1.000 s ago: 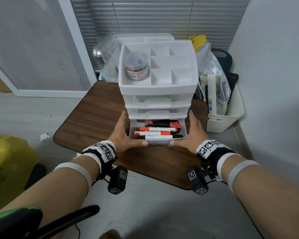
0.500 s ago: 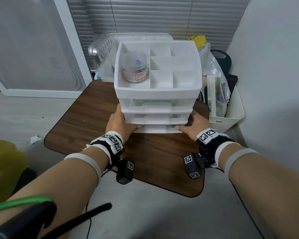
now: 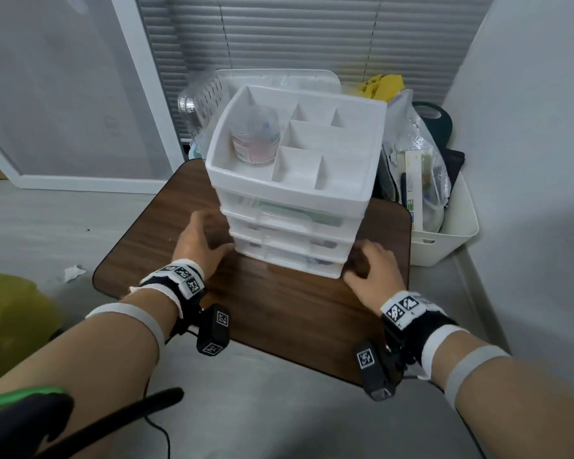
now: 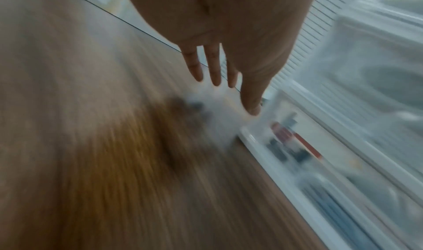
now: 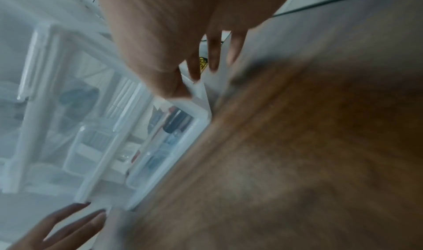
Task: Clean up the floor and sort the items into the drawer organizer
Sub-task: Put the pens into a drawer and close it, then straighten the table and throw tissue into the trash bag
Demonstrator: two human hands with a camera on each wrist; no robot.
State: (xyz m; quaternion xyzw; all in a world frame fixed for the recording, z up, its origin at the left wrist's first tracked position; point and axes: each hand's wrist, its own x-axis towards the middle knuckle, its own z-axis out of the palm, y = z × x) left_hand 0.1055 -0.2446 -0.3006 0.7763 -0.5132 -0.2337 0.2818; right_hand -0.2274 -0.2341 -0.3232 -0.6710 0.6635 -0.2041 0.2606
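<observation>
A white drawer organizer (image 3: 295,207) stands on a low brown table (image 3: 279,309), all three clear drawers pushed in. A small clear jar (image 3: 254,135) sits in its top tray. Red and black markers (image 4: 295,145) show through the bottom drawer (image 5: 174,127). My left hand (image 3: 199,246) lies at the organizer's left base corner, fingers straight (image 4: 215,69) and thumb against the drawer front. My right hand (image 3: 371,266) is at the right base corner, fingers loose, its thumb (image 5: 169,83) touching the corner. Neither hand holds anything.
A white bin (image 3: 451,240) stuffed with bags stands right of the table against the wall. A clear slotted basket (image 3: 209,94) sits behind the organizer. On the floor to the left lie a crumpled paper scrap (image 3: 73,271) and a yellow bag (image 3: 10,313).
One second ago the bottom drawer stood pulled out with markers showing; both hands pushed it in. The hands now sit at the base corners, and the organizer looks turned slightly.
</observation>
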